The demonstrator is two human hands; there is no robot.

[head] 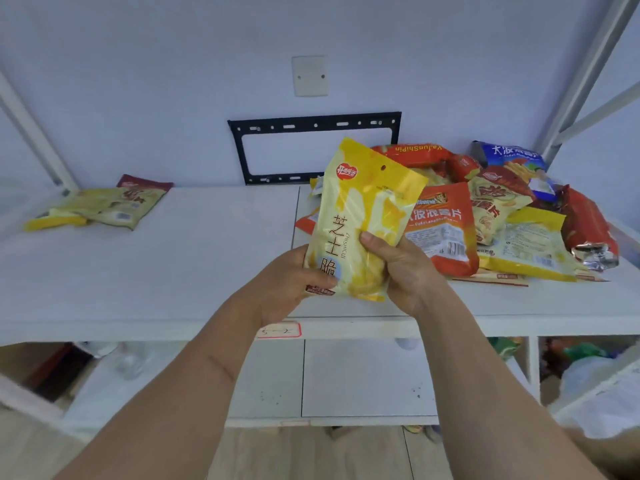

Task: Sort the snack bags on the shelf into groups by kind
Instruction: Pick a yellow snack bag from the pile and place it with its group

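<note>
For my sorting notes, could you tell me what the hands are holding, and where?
Both hands, left and right, hold one yellow snack bag by its lower end.

Black bracket (313, 147) on wall, white blank plate (310, 75) above.

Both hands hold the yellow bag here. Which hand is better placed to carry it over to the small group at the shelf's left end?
Probably the left hand: it grips the yellow bag on the side nearer the small group.
</note>
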